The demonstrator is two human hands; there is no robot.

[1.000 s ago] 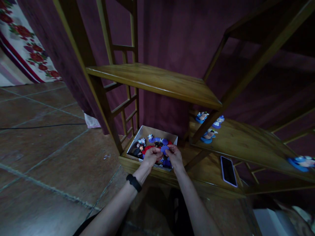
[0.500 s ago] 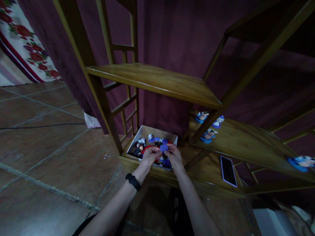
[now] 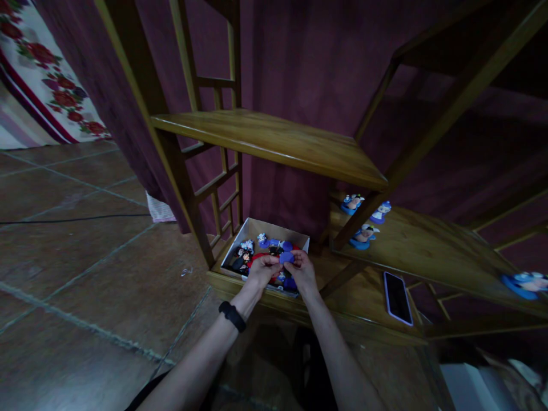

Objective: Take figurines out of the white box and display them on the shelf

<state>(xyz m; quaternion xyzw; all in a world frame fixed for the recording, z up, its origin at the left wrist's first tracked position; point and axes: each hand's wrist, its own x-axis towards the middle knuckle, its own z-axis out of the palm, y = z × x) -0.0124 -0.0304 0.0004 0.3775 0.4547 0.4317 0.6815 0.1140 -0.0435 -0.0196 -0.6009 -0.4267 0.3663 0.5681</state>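
Note:
Both my hands are over a white cardboard box point(image 3: 242, 234) that holds several small figurines. Between them is a figurine with a round purple base point(image 3: 286, 258) turned toward me; the rest of it is hidden by fingers. My left hand point(image 3: 262, 273) has its fingers closed at the left of the base. From the other side, the fingers of my right hand point(image 3: 303, 270) pinch its right edge. Beneath and around them in the box lie a black-and-red figurine point(image 3: 245, 258) and a white-and-purple figurine point(image 3: 262, 240).
The box stands on the lowest board of a wooden shelf unit point(image 3: 274, 140). On a board to the right are blue-based figurines point(image 3: 362, 237) and a white-purple figurine point(image 3: 381, 212). A phone point(image 3: 397, 298) lies below them. Shelf posts and a purple curtain point(image 3: 295, 68) surround the space.
Almost nothing differs. The view has shifted very slightly; both hands keep the purple-based figurine over the box.

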